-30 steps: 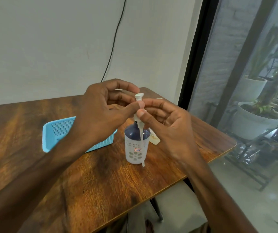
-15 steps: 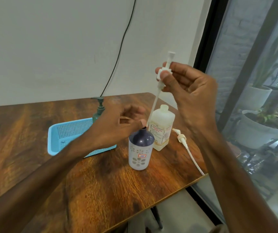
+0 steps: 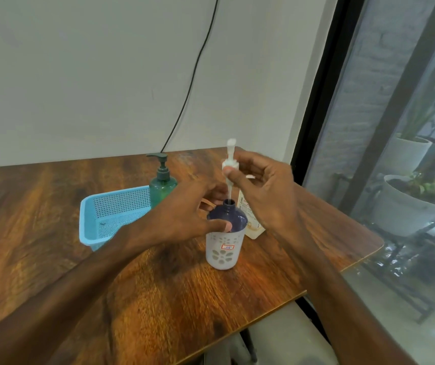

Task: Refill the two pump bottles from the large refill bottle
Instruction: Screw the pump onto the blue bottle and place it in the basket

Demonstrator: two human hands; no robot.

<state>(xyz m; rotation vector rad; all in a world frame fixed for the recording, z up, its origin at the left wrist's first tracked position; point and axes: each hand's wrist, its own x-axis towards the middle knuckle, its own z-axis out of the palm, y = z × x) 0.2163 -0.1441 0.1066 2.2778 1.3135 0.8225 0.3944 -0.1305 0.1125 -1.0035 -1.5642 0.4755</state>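
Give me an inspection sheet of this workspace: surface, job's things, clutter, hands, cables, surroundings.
Surface: wooden table, glossy.
Job's things: navy bottle upright, neck open; white pump above it, tube at the neck; green pump bottle capped, at the blue basket's far corner; refill bottle partly hidden behind the right hand.
Clutter: blue basket only.
Hands: left hand holds the navy bottle; right hand pinches the white pump.
Cables: black cable down the wall.
Surroundings: window on the right, potted plants outside.

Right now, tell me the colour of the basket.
Light blue; the basket shows best in the head view.
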